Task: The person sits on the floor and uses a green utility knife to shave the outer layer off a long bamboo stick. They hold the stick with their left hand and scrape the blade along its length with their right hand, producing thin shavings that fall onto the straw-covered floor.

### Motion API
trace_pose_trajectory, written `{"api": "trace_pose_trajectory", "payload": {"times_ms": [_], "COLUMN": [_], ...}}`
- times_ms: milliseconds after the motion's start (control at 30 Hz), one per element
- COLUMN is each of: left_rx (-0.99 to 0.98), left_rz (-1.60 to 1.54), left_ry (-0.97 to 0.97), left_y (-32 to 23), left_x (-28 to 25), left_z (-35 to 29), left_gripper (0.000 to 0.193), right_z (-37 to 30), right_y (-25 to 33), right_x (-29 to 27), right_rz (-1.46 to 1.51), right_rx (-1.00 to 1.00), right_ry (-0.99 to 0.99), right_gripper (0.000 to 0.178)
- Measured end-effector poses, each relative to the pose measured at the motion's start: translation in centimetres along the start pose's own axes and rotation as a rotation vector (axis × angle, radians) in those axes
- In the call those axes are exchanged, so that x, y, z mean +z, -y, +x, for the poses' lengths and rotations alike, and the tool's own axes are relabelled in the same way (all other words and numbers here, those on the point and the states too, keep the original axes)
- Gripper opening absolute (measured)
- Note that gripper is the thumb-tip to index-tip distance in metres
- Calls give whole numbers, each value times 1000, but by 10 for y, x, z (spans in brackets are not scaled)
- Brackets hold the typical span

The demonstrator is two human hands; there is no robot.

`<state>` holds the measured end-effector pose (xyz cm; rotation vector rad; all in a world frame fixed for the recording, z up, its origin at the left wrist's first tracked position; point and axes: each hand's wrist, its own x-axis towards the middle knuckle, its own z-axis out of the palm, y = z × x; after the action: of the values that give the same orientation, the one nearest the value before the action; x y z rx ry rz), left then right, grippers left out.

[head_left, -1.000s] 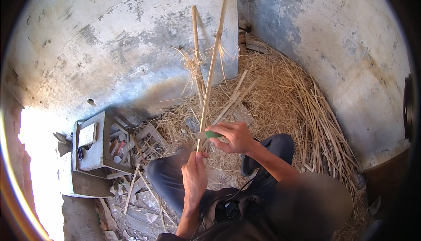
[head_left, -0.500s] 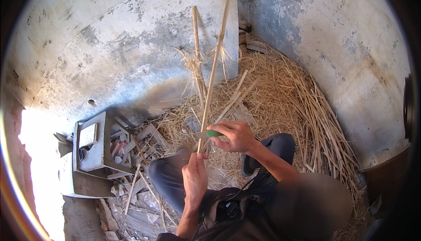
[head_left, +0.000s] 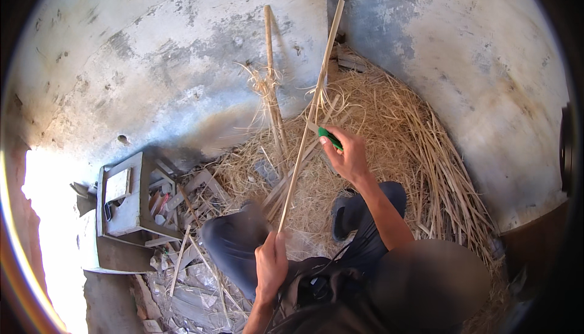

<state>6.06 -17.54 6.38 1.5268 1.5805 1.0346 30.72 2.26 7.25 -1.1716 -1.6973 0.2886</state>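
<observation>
My left hand (head_left: pixel 271 266) is closed around the near end of a long, pale split-wood strip (head_left: pixel 296 170), which looks like bamboo or cane. The strip slants up and away, its far end standing in front of the wall. In my right hand (head_left: pixel 351 159) is a green-handled knife (head_left: pixel 330 139), its short blade against the strip about halfway along. Thin curled shavings (head_left: pixel 321 98) cling to the strip just beyond the blade. My fingers cover part of the knife handle.
A stick (head_left: pixel 269 39) with frayed shavings leans on the stained wall (head_left: pixel 182 60). Straw-like shavings (head_left: pixel 389 127) cover the floor, with long strips (head_left: pixel 450 170) piled at right. An overturned wooden stool-like frame (head_left: pixel 143 194) lies at left among scraps. My bent knees (head_left: pixel 234 243) flank the work.
My right hand has slid the knife away from me along the strip, from near my left hand to mid-strip. The strip's far end has swung right, and my left hand has moved slightly nearer me.
</observation>
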Motion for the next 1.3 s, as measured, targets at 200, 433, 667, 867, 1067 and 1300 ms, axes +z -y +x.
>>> {"api": "trace_pose_trajectory", "payload": {"times_ms": [200,433,667,867,1067,1300], "left_rx": [-68,-47,-11,61,107,100], "left_rz": [-181,-159,-23,38,57,80], "left_ry": [-22,-52,-90,-160,-208,-202], "left_y": [4,-10,-24,-27,-19,-20], "left_x": [-4,-3,3,3,4,1], "left_z": [8,26,26,28,26,28], "left_gripper": [37,29,25,21,23,17], "right_z": [-18,-38,-33,-31,-33,-33], "right_y": [5,29,31,34,34,37], "right_x": [20,38,33,30,31,32], "right_rz": [140,139,92,82,51,21], "right_rx": [-122,-448,-468,-453,-450,-440], "right_ry": [91,183,139,118,136,120], "right_gripper": [34,24,25,26,28,27]}}
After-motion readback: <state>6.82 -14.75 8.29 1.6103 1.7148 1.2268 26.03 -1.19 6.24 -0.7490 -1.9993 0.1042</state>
